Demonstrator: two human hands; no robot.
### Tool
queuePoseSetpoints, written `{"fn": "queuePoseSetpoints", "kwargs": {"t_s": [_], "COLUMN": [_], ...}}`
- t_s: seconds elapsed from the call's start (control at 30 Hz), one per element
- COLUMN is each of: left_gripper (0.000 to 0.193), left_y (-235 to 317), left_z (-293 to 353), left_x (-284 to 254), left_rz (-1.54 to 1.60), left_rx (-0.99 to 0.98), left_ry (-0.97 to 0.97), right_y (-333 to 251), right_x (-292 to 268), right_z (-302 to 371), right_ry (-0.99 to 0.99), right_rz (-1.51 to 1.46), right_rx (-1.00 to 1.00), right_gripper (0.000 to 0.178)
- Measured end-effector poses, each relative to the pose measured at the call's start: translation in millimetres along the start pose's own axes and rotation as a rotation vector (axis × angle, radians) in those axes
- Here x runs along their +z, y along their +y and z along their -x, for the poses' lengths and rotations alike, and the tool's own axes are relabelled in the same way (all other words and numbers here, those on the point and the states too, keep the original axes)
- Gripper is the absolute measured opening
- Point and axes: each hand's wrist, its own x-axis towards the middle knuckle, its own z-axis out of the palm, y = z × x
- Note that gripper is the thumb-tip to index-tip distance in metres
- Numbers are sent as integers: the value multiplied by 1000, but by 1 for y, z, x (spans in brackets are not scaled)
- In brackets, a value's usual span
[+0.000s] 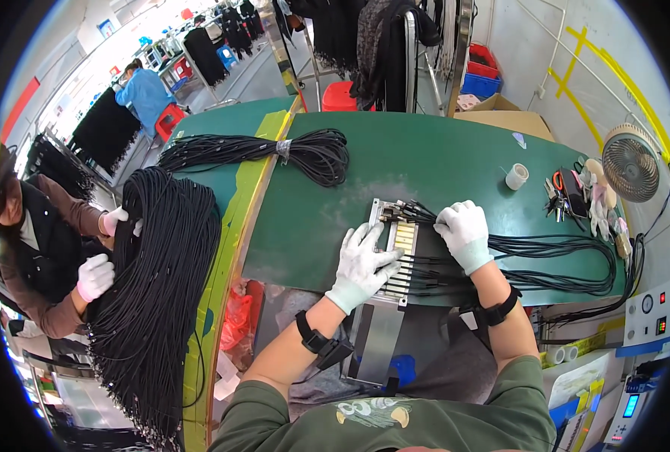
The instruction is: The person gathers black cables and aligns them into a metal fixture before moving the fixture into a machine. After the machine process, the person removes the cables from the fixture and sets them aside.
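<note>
A slotted metal fixture (404,239) with a row of pale yellow slots lies at the near edge of the green table. My left hand (361,265), in a white glove, rests on the fixture's left side with its fingers stretched over it. Black cables (553,245) run from the fixture to the right and loop back on the table. Connector ends (401,212) crowd the fixture's far end. My right hand (465,235), also gloved, is closed just right of the fixture, its fingertips pinched at the black cables by those ends. Its palm hides part of the cables.
A tied cable bundle (312,157) lies across the yellow-edged divider. To the left, a co-worker's gloved hands (96,277) are at a large hanging cable bunch (158,279). A white tape roll (517,177), scissors (558,181) and a fan (630,162) are at the right.
</note>
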Motion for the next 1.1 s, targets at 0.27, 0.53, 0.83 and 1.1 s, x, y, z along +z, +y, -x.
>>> {"fn": "queuePoseSetpoints", "kwargs": {"t_s": [0.27,0.53,0.83,1.1], "left_gripper": [25,18,11,13], "left_y": [-4,0,-19,-22], "left_z": [-11,-13,-1,3], "left_x": [-6,-8,-5,7], "left_rz": [181,298,189,223], "left_rx": [-99,45,-286,-373], "left_ry": [301,324,481,298], "right_y": [-18,-61,-35,-28], "right_x": [-5,-2,-4,-6], "right_z": [-1,7,6,13], "right_ry": [19,-1,-162,-130], "right_rz": [-292,-472,-443,-234], "right_rx": [-265,-249,-135,-223], "right_gripper": [15,17,13,9]}}
